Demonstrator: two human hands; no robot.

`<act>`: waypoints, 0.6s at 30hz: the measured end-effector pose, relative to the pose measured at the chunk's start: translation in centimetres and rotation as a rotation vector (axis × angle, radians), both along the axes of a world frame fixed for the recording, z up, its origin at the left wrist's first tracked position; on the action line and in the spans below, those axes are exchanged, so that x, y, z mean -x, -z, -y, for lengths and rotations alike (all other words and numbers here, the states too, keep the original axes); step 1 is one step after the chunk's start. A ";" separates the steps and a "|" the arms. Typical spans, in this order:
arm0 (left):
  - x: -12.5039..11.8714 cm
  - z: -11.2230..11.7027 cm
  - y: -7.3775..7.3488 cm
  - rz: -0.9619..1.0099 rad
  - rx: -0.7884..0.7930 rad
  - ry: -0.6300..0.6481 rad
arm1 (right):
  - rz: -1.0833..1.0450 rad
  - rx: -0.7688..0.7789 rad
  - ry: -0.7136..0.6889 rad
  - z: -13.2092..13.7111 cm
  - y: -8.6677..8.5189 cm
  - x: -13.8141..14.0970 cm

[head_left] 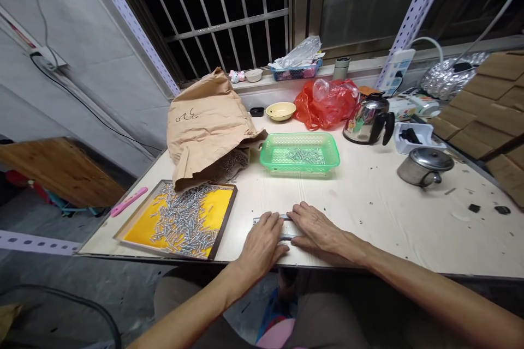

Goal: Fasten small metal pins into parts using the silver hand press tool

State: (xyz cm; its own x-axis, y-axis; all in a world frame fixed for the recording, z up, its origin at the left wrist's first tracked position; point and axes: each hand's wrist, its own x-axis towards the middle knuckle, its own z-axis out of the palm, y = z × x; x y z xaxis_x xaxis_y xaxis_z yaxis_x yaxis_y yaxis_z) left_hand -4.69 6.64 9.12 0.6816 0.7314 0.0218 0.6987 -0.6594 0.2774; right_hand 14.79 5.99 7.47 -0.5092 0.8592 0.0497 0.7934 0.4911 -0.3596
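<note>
A silvery flat metal bar [289, 228] lies near the front edge of the table, with both hands over it. My left hand [264, 241] is closed around its left part, fingers over the top and thumb along the near side. Around the right part my right hand [316, 229] is closed in the same way. Much of the bar is hidden under the fingers. To the left, a shallow tray [223, 223] with a yellow bottom holds a heap of small metal pins or springs [184, 221]. Behind the hands stands a green plastic basket [266, 159] with more small metal pieces [307, 155].
A large brown paper bag [208, 125] leans open behind the tray. A pink-handled tool [129, 202] lies at the left edge. Farther back are a yellow bowl [280, 111], a red plastic bag [325, 106], a kettle [368, 120] and a lidded metal cup [423, 168].
</note>
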 end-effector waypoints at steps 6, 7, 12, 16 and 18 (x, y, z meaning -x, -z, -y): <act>-1.6 -2.4 0.9 -0.120 0.074 0.096 | 0.005 0.014 -0.006 0.2 -0.3 -0.3; -1.5 -2.7 0.7 -0.121 0.093 0.104 | 0.015 0.024 -0.005 0.2 -0.6 -0.3; -1.5 -3.7 0.1 -0.087 0.158 0.106 | 0.141 0.023 0.051 -0.1 -1.1 0.4; -2.1 -3.7 0.8 -0.105 0.138 0.085 | 0.139 0.014 0.028 -0.7 -0.1 0.6; -2.3 -3.6 1.1 -0.127 0.111 0.070 | 0.119 0.009 0.031 -0.8 0.6 0.6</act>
State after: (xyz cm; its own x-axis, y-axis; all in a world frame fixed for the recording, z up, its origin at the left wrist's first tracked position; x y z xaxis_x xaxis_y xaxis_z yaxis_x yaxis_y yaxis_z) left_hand -2.35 10.22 8.00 0.7229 0.6753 -0.1461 0.6864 -0.6777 0.2637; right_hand 14.21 6.84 6.84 -0.4839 0.8749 -0.0174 0.8458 0.4625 -0.2658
